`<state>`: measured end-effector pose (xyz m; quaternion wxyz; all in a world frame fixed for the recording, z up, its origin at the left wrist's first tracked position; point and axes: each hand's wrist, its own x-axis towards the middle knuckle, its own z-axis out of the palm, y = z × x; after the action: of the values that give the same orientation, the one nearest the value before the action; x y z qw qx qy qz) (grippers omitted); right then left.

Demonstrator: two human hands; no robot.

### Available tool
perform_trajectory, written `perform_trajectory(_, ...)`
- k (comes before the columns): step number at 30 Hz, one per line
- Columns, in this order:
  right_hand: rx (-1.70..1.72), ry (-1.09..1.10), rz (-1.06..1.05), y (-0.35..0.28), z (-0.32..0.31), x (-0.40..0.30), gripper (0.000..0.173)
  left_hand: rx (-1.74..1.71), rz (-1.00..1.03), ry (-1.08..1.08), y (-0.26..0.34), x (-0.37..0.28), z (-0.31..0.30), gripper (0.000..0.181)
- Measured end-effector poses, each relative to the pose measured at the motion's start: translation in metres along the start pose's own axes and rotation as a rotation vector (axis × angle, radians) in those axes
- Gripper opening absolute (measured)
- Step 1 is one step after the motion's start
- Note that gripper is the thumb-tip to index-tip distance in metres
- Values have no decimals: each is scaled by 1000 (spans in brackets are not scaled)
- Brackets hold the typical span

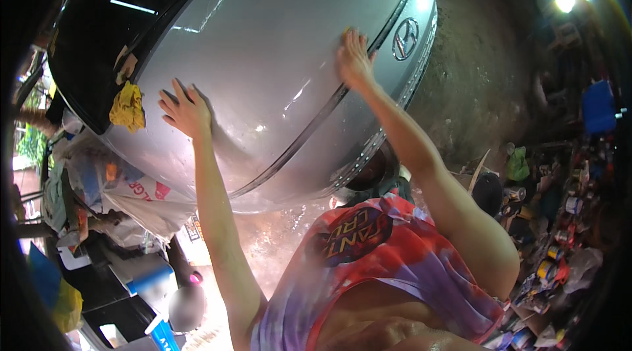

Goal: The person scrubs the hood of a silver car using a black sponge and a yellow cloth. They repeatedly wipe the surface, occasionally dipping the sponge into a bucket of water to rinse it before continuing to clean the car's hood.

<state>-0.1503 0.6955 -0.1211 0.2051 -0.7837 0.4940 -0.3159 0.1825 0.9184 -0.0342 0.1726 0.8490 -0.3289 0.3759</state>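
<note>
A silver car hood (261,69) with a dark gap along its front edge lies before me. My left hand (188,110) rests on it with fingers spread and nothing held. Farther right, my right hand (356,57) presses flat near the front edge, close to the round chrome emblem (405,38). A bit of something yellow (347,31) shows at its fingertips; most of it is hidden under the hand. A crumpled yellow cloth (127,106) lies at the hood's rear corner, left of my left hand, below a small brownish piece (127,68) by the dark windshield (108,20).
Plastic sacks (148,203) stand against the car's left side. Cans and mixed clutter (548,262) fill the right side, with a blue container (598,106) above them. Bare concrete floor (469,69) shows beyond the bumper. Boxes (148,277) sit at lower left.
</note>
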Motion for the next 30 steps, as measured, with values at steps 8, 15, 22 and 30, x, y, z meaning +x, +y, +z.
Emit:
perform_trajectory(8, 27, -194, -179, -48, 8, -96, 65, -200, 609, -294, 169, -55, -10, 54)
perform_trajectory(15, 116, 56, 90, 59, -26, 91, 63, -226, 622, -357, 201, 14, 5, 62)
perform_trajectory(22, -136, -279, -312, -1, -6, -39, 65, 157, -290, -219, -5, 31, -1, 69)
perform_trajectory(30, -103, -31, -558, -77, -8, 145, 66, 58, -356, -52, 10, 38, 4, 65)
